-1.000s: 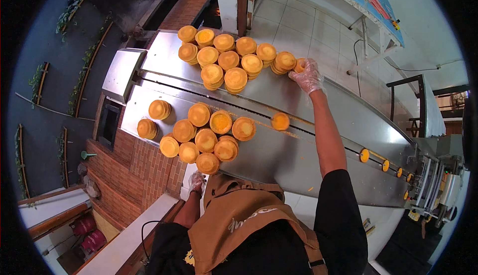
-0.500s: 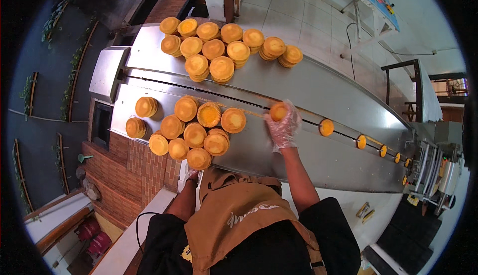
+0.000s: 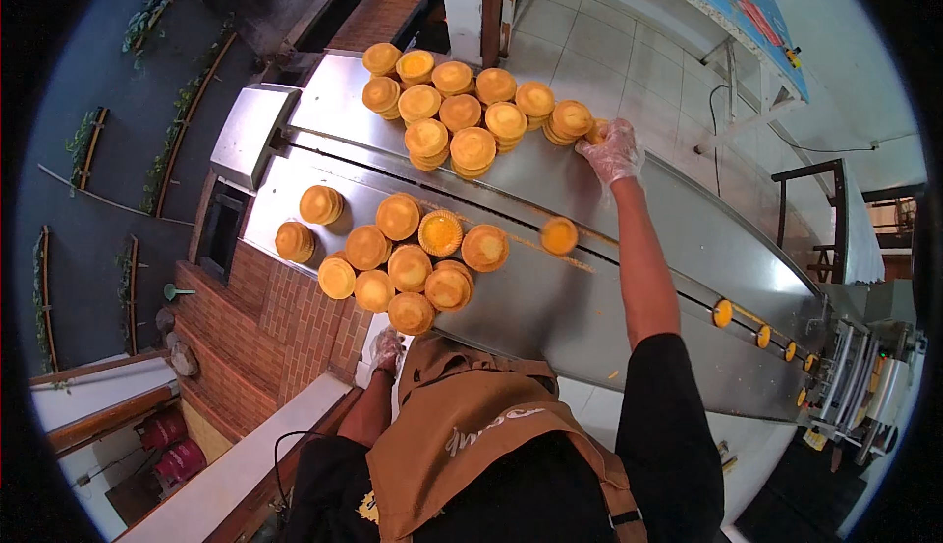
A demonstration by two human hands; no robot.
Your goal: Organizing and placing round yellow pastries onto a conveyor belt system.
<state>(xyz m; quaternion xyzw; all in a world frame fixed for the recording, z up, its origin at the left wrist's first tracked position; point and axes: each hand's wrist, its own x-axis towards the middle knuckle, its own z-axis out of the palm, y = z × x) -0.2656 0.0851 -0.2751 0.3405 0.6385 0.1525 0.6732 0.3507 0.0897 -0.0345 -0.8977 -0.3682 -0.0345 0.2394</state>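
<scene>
Extending the gloved right hand (image 3: 611, 155) across the steel table (image 3: 540, 312), touching the rightmost tart shell (image 3: 596, 131) of the far stacks (image 3: 460, 112); holding the gloved left hand (image 3: 387, 349) close to the near stacks (image 3: 409, 268), with a lone tart shell (image 3: 559, 235) on the central conveyor slot (image 3: 413, 186).

A long stainless-steel conveyor table (image 3: 550, 307) is carrying stacks of round, golden tart shells. One cluster (image 3: 460, 113) is standing along the far side; another (image 3: 409, 268) is crowding the near edge, with two stacks (image 3: 320, 205) standing just left of it. Single tart shells (image 3: 560, 236) are lying along the central slot, and orange crumbs (image 3: 580, 266) are streaking the steel.
</scene>
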